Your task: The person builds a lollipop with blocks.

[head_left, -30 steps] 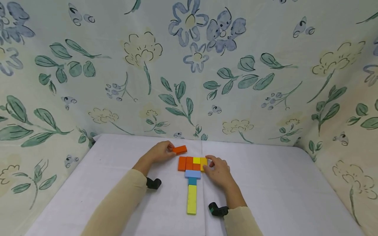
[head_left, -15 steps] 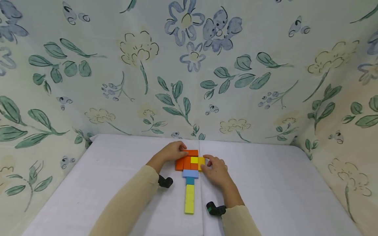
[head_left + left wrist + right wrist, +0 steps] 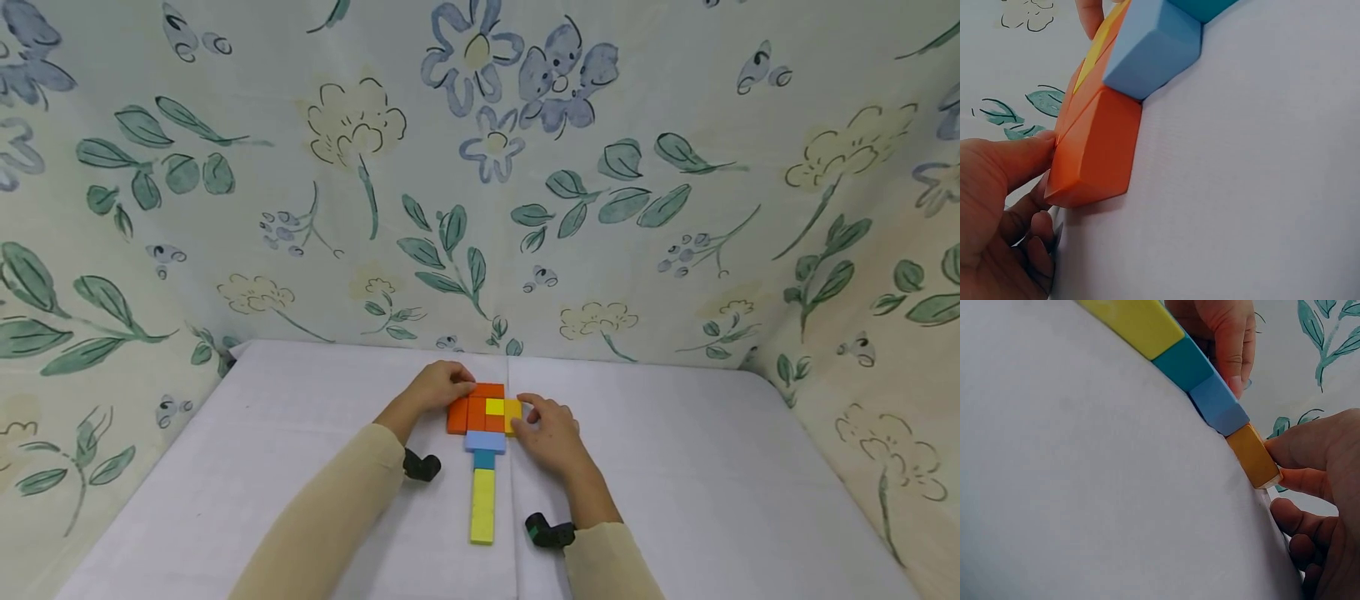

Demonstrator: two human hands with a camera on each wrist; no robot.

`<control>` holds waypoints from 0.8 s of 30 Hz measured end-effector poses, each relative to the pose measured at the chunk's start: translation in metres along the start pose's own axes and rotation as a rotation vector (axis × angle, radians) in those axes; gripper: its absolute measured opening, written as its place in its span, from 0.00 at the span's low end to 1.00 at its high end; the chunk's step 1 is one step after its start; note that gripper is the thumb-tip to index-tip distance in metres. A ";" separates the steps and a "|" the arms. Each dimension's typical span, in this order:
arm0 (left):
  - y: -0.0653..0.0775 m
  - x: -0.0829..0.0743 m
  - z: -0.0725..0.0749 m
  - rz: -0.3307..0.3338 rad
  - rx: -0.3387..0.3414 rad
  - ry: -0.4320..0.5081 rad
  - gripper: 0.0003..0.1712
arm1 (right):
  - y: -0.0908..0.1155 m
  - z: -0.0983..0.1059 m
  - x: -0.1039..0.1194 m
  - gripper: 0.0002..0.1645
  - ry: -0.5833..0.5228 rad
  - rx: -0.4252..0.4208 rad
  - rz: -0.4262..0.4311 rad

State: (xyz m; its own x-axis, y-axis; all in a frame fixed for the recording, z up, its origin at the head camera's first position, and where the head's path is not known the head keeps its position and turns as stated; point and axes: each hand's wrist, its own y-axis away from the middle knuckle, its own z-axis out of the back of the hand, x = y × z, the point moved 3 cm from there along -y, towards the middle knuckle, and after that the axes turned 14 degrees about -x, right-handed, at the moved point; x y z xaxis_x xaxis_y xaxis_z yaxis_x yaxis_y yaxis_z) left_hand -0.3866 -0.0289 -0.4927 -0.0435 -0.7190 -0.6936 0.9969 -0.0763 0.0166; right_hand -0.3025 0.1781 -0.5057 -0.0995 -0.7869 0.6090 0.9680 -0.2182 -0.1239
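Note:
Flat on the table lies a joined figure of colored blocks. Its back row is an orange-red block (image 3: 491,390) placed crosswise, whose left end my left hand (image 3: 438,386) holds between thumb and fingers. Upright orange blocks (image 3: 457,416) and a small yellow block (image 3: 495,407) sit in front of it. At the right side, my right hand (image 3: 552,429) pinches an amber block (image 3: 1254,456) with thumb and index finger. Below come a light blue block (image 3: 485,442), a teal block (image 3: 483,459) and a long lime-yellow block (image 3: 482,507). Fingers hide part of the back block.
A white cloth (image 3: 675,475) with a center crease covers the table. Behind it hangs a floral curtain (image 3: 360,208), which also closes off both sides. Black wrist cameras (image 3: 550,531) are strapped under both wrists.
My left hand has moved right and brought the tilted orange-red block down straight against the back of the figure. My right hand has stayed at the amber block.

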 end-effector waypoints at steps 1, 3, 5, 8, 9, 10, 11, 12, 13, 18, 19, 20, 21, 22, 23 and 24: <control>0.000 0.000 0.000 -0.001 0.002 0.001 0.11 | 0.000 0.000 0.000 0.31 -0.001 0.000 -0.001; 0.001 0.000 0.000 0.004 0.003 0.007 0.11 | 0.000 0.000 0.000 0.31 -0.002 0.003 -0.001; 0.001 0.000 0.000 0.009 0.003 0.008 0.11 | 0.000 0.000 0.000 0.31 -0.002 0.002 -0.002; 0.002 0.001 0.000 0.007 -0.003 0.000 0.11 | 0.000 -0.001 0.000 0.31 -0.002 0.001 -0.001; 0.002 0.001 0.000 0.006 -0.005 -0.004 0.12 | 0.000 -0.001 0.000 0.31 -0.001 0.001 -0.002; 0.003 0.001 0.000 0.005 -0.006 -0.009 0.12 | 0.000 -0.001 0.000 0.31 -0.001 0.001 -0.002; 0.003 0.002 0.000 0.003 -0.008 -0.013 0.13 | 0.000 -0.002 0.000 0.31 -0.001 0.003 -0.002; 0.003 0.002 0.000 0.004 -0.010 -0.013 0.14 | 0.000 -0.002 0.000 0.31 -0.002 0.004 -0.003; 0.003 0.002 0.000 0.005 -0.012 -0.011 0.14 | 0.000 -0.002 0.000 0.31 -0.003 0.006 -0.004; 0.005 0.004 -0.001 0.001 -0.032 -0.012 0.18 | 0.000 -0.001 -0.003 0.33 -0.002 0.014 -0.025; 0.006 0.005 -0.002 -0.001 -0.039 -0.013 0.18 | -0.001 -0.001 -0.004 0.33 -0.005 0.016 -0.034; 0.006 0.005 -0.002 -0.004 -0.046 -0.017 0.19 | -0.001 -0.001 -0.005 0.34 -0.010 0.018 -0.047; 0.007 0.006 -0.003 -0.006 -0.054 -0.022 0.20 | -0.002 -0.001 -0.007 0.34 -0.017 0.018 -0.061; 0.008 0.007 -0.003 -0.010 -0.061 -0.027 0.20 | -0.003 0.000 -0.008 0.34 -0.022 0.020 -0.071; 0.010 0.009 -0.004 -0.015 -0.068 -0.033 0.20 | -0.003 0.000 -0.010 0.35 -0.029 0.021 -0.080; 0.012 0.011 -0.003 -0.021 -0.076 -0.044 0.21 | -0.003 0.001 -0.011 0.35 -0.038 0.023 -0.088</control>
State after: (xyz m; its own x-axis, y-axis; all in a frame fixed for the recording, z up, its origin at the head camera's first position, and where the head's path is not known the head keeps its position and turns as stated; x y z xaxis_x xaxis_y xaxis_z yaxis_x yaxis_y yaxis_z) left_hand -0.3751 -0.0354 -0.5021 -0.0659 -0.7477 -0.6607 0.9977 -0.0407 -0.0536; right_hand -0.3041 0.1886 -0.5111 -0.1760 -0.7426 0.6462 0.9609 -0.2720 -0.0509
